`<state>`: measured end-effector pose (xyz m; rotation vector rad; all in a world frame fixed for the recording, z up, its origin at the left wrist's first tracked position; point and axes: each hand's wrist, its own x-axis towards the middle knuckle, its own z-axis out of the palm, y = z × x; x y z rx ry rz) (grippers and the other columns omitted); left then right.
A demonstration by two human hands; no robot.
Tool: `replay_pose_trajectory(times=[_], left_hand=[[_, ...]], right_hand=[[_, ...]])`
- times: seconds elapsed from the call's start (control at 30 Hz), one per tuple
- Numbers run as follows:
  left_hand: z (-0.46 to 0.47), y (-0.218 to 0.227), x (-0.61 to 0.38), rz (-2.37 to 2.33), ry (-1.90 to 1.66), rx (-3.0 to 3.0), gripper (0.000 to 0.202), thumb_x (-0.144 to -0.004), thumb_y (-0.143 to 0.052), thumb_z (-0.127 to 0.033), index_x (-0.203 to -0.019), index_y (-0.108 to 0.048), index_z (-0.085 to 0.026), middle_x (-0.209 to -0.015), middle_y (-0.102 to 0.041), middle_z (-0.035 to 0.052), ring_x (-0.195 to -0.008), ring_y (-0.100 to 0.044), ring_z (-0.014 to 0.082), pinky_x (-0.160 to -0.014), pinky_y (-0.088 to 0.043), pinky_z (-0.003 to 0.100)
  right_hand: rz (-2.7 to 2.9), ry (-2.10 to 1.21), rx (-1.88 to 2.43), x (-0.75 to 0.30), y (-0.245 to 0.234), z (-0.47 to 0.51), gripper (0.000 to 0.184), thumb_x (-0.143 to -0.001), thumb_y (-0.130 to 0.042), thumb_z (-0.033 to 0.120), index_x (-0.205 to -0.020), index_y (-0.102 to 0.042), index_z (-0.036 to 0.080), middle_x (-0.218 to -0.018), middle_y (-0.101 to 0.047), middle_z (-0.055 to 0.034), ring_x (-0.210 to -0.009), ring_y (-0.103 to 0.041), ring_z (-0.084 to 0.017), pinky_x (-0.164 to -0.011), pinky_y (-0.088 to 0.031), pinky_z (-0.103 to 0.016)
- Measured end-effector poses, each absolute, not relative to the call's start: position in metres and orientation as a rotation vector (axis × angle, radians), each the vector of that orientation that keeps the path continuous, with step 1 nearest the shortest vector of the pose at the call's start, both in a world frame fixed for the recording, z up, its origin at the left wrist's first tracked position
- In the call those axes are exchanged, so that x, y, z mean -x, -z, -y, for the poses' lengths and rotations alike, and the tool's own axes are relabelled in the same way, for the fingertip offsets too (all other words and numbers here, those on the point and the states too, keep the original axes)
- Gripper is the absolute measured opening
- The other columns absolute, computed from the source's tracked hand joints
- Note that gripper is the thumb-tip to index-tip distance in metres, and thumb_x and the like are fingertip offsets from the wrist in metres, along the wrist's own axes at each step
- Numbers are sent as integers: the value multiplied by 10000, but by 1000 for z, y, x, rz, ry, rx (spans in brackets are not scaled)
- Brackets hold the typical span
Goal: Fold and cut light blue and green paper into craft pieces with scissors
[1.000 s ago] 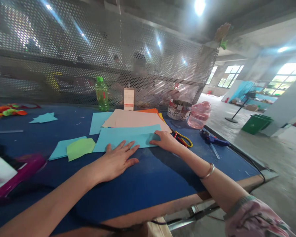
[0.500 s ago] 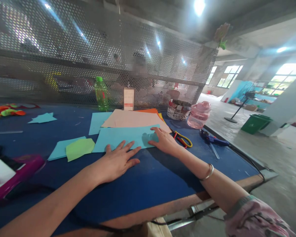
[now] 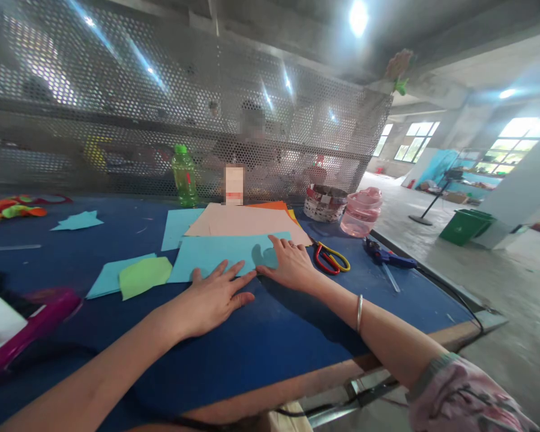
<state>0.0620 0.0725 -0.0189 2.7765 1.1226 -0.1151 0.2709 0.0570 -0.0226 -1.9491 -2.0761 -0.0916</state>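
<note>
A folded light-blue paper sheet lies on the dark blue table top. My left hand lies flat with fingers spread, its fingertips on the sheet's near edge. My right hand rests palm down on the sheet's right end, fingers stretched out. Behind the blue sheet lies a pale pink sheet on top of orange and yellow ones.
Red-and-yellow scissors and a blue glue gun lie right of my right hand. A green bottle, a woven basket and a pink jar stand near the perforated metal screen. Green and blue scraps lie left.
My right hand has slid left along the blue sheet toward my left hand. The left hand has stayed in place.
</note>
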Motion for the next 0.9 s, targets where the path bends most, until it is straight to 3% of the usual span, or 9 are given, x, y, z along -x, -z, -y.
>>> replay_pose_trajectory(times=[0.43, 0.67, 0.9], left_hand=[[-73, 18, -60, -1115, 90, -2737, 578, -921, -229, -581, -1456, -292, -372, -1567, -196, 49, -1409, -168, 407, -953, -218, 753], [-73, 18, -59, -1131, 111, -2709, 579, -916, -217, -590, -1452, -294, -383, -1569, -180, 40, -1410, -157, 411, -940, -210, 767], [-73, 14, -56, -1107, 135, -2700, 576, -922, -210, -577, -1452, -306, -372, -1568, -190, 41, -1415, -167, 385, -953, -247, 734]], right_hand=[[2074, 30, 2015, -297, 21, -56, 958, -752, -509, 715, -1475, -205, 166, -1356, -466, -200, -1235, -438, -387, -993, -296, -506], [2157, -116, 2079, -310, 4, -54, 931, -747, -590, 626, -1470, -228, 164, -1348, -476, -217, -1243, -440, -389, -978, -324, -515], [2199, -242, 2077, -330, 3, -59, 1041, -700, -656, 606, -1493, -165, 143, -1397, -422, -229, -1281, -405, -391, -997, -308, -527]])
